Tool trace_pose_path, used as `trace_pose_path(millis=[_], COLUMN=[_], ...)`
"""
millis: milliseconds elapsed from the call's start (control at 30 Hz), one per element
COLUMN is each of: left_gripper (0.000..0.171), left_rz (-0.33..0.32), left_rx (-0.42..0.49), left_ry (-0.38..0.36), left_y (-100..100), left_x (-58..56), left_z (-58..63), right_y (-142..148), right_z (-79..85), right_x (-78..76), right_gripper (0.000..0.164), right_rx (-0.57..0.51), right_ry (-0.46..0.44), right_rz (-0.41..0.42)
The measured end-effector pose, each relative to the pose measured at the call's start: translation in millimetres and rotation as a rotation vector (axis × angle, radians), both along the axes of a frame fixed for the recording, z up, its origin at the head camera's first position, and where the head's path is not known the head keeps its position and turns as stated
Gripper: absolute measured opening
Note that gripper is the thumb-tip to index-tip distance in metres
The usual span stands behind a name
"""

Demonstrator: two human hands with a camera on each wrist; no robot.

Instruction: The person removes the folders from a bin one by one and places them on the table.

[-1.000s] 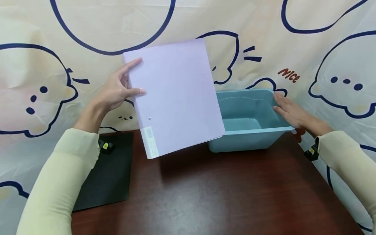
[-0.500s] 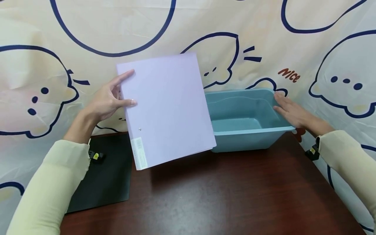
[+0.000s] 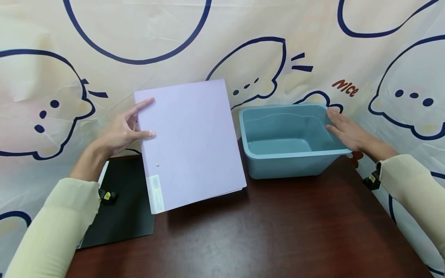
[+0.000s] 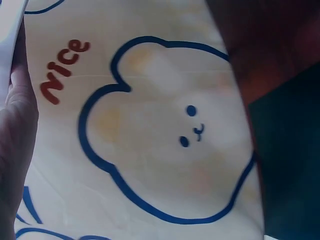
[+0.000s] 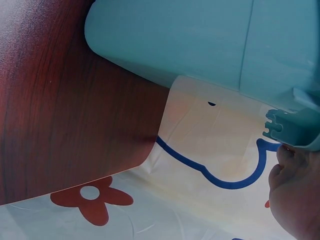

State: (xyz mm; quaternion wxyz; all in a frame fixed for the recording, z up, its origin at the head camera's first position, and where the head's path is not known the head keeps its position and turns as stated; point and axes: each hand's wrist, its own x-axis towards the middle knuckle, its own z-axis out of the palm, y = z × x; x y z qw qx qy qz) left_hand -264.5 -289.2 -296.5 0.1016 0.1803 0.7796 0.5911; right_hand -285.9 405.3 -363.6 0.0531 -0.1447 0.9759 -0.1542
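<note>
My left hand (image 3: 119,133) grips a lavender binder (image 3: 191,143) by its spine edge, with thumb and a finger on the front cover. Tilted, the binder is held up over the table, and a pale label shows low on its spine side. In the left wrist view only the binder's edge (image 4: 7,45) and the side of the hand (image 4: 20,125) appear. My right hand (image 3: 347,131) holds the right end rim of a teal plastic bin (image 3: 288,166). From the right wrist, curled fingers (image 5: 287,162) show under that rim; the bin's inside holds nothing visible.
A flat black folder-like sheet (image 3: 118,216) with a thin white edge lies at the table's left, partly behind the left arm. The dark wood table (image 3: 260,231) meets a cartoon-printed cloth (image 3: 167,23) at the back and right.
My left hand has brought the binder down and to the left, uncovering the bin's left end. The right hand and the bin have stayed in place.
</note>
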Motion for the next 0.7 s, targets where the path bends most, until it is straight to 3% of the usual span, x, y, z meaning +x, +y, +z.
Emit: trace_pose_path(millis=[267,533,700], left_gripper=[0.1,0.099,0.099], left_rz=[-0.029,-0.069,-0.088], left_rx=[-0.052,-0.01,-0.032], left_ry=[0.026,-0.044,-0.055], left_y=[-4,1,3], left_x=[1.0,-0.8,-3.3], left_z=[-32.0,-62.1,-77.3], right_y=[2,2,1], right_z=[-0.7,-2.5,-2.2], right_x=[-2.2,-3.3,-3.5], right_gripper=[0.073,0.072,0.072], right_rx=[0.017,0.02,0.017], right_ry=[-0.001,0.012,0.016], right_rz=[0.0,0.009,0.01])
